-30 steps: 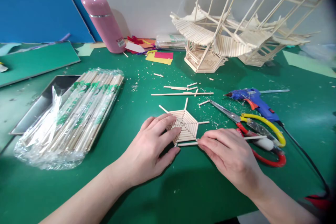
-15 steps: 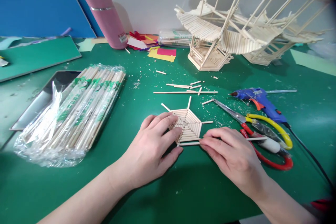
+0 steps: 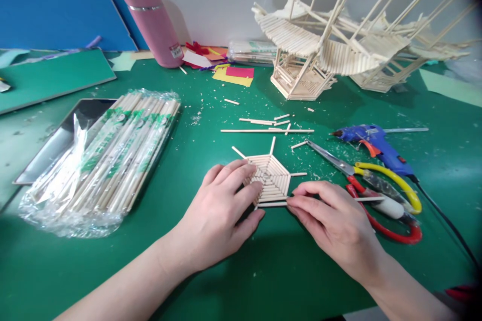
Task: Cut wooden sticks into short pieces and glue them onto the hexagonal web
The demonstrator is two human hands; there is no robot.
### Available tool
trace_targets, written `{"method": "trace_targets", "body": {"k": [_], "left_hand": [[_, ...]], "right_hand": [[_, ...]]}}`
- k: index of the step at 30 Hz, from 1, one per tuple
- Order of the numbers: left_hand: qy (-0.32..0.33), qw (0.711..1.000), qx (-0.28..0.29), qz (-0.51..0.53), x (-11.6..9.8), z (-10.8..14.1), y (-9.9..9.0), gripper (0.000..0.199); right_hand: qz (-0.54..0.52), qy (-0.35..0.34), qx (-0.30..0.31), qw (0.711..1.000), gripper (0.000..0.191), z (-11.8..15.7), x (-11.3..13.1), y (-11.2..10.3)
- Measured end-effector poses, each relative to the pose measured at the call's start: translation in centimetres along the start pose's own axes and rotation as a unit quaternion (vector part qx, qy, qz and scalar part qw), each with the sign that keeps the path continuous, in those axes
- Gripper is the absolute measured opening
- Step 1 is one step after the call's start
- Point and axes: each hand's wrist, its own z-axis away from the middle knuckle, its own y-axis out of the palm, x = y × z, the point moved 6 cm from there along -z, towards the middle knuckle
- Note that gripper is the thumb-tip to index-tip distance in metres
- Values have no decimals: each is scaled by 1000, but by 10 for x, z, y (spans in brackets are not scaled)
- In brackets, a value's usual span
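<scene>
A hexagonal web-like panel (image 3: 274, 180) of thin wooden sticks lies flat on the green table, with spoke ends jutting past its rim. My left hand (image 3: 222, 200) covers its left side, fingertips on the sticks and thumb at the lower edge, holding it. Between the thumb and fingers of my right hand (image 3: 331, 215) is a thin wooden stick (image 3: 271, 204), pinched near the panel's lower right corner. The stick runs along the bottom edge, and its other end pokes out to the right behind my hand. My fingers hide part of the panel's left side.
Scissors (image 3: 335, 160) with red and yellow handles and a blue glue gun (image 3: 372, 140) lie at right. Bagged sticks (image 3: 128, 155) rest on a dark flat panel at left. Cut sticks (image 3: 267, 131) lie ahead. Behind stand a pink flask (image 3: 154, 25) and stick pavilion models (image 3: 301, 75).
The view has shifted very slightly. Both hands, the panel and the stick stay in nearly the same places, with the same hold.
</scene>
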Motion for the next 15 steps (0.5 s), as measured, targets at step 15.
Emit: {"method": "trace_targets", "body": {"k": [15], "left_hand": [[11, 998, -51, 30, -4, 2, 3, 19]], "right_hand": [[2, 7, -1, 1000, 15, 1, 1, 1]]}}
